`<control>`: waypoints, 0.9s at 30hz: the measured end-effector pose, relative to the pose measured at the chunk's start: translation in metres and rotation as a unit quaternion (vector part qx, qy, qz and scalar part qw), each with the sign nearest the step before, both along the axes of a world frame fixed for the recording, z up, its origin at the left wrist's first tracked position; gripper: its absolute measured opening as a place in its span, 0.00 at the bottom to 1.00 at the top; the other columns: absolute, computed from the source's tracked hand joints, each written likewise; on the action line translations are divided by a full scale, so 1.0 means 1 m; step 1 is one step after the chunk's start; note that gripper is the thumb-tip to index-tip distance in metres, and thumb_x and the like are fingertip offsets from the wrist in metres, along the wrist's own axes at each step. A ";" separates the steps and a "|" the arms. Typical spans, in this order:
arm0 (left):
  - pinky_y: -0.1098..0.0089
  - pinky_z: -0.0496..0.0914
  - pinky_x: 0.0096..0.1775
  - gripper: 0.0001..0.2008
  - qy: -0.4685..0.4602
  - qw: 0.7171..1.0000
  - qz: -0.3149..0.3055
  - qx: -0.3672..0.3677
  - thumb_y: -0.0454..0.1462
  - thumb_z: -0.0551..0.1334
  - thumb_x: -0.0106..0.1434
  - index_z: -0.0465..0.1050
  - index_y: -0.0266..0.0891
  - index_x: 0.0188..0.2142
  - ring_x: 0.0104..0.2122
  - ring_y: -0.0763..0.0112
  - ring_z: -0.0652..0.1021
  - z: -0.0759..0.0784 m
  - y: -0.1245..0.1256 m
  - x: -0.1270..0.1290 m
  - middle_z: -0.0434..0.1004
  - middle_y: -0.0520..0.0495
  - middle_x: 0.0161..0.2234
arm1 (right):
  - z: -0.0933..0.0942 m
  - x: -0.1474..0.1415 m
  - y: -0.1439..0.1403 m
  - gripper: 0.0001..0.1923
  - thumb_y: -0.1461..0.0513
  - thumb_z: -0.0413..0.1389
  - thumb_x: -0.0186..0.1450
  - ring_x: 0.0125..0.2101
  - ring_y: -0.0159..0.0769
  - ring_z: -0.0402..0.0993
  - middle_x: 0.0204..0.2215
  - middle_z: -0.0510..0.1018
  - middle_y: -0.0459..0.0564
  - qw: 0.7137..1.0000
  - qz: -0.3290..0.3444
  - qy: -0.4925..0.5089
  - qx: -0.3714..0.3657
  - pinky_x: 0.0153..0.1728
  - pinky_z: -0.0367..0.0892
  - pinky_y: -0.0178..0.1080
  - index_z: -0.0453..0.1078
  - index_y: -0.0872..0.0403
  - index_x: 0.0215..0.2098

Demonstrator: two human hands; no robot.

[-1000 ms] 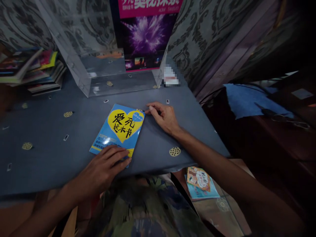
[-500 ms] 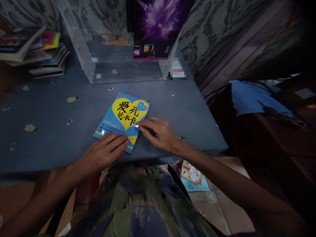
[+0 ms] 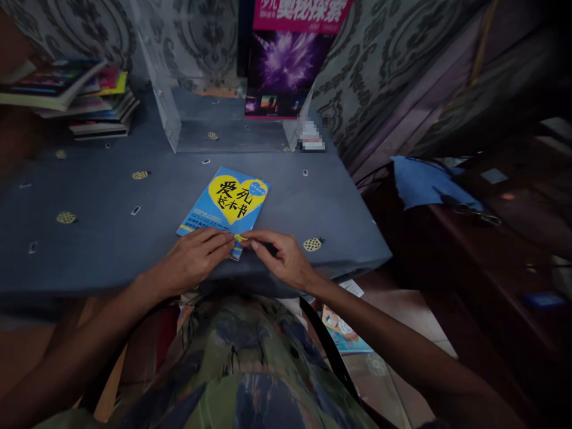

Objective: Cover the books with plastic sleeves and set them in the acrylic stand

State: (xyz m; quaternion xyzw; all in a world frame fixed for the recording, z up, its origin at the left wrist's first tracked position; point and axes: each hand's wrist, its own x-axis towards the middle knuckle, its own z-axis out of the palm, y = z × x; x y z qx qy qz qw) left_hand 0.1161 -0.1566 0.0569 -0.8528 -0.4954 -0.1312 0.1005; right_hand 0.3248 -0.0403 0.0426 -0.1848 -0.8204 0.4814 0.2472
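My right hand (image 3: pixel 280 257) has come all the way down now. A second ago it was resting up at the far corner of the blue booklet (image 3: pixel 226 207), half a second ago it was sliding along the right edge, and here it sits at the near corner, fingertips almost meeting those of my left hand (image 3: pixel 196 261). The left hand has hardly shifted; it lies flat on the near edge of the booklet, fingers stretched, pinning it to the desk (image 3: pixel 89 238).

Grip check: the right thumb and forefinger are drawn narrow at that lower corner, pinched on or just at the cover's edge. I cannot tell whether a page is truly caught between them. The left is spread wide and pressing, holding nothing.

The booklet itself lies flat, cover up, yellow heart showing, tilted a little, at the near middle of the desk, right at the edge in front of me. It has not travelled between these moments; only the view has swung.

My reading: both hands gathered at one corner looks like a corner being worked, with the left as the anchor.

Farther back stands a clear acrylic stand (image 3: pixel 170 113), with a pile of books (image 3: pixel 84 98) off to the left.
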 end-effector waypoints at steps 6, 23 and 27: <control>0.62 0.74 0.49 0.15 -0.003 0.999 0.004 0.032 0.32 0.51 0.74 0.74 0.36 0.52 0.47 0.63 0.78 -0.005 -0.002 0.001 0.81 0.41 0.48 | -0.006 0.005 -0.011 0.13 0.63 0.49 0.72 0.43 0.38 0.80 0.42 0.83 0.53 0.996 0.001 0.027 0.087 0.46 0.73 0.41 0.74 0.53 0.49; 0.54 0.67 0.54 0.11 -0.037 0.986 0.160 0.030 0.34 0.54 0.69 0.72 0.40 0.47 0.48 0.57 0.76 -0.019 -0.015 0.023 0.79 0.40 0.47 | 0.002 0.000 -0.011 0.15 0.64 0.50 0.71 0.46 0.38 0.79 0.47 0.82 0.53 0.989 0.060 0.030 0.133 0.47 0.74 0.41 0.74 0.53 0.52; 0.54 0.66 0.55 0.18 -0.010 0.988 0.156 -0.012 0.33 0.49 0.70 0.71 0.44 0.53 0.54 0.58 0.76 -0.019 -0.031 -0.035 0.79 0.43 0.54 | 0.009 0.000 0.014 0.14 0.63 0.51 0.71 0.46 0.39 0.79 0.47 0.82 0.53 0.988 0.013 0.015 0.153 0.43 0.74 0.40 0.75 0.54 0.51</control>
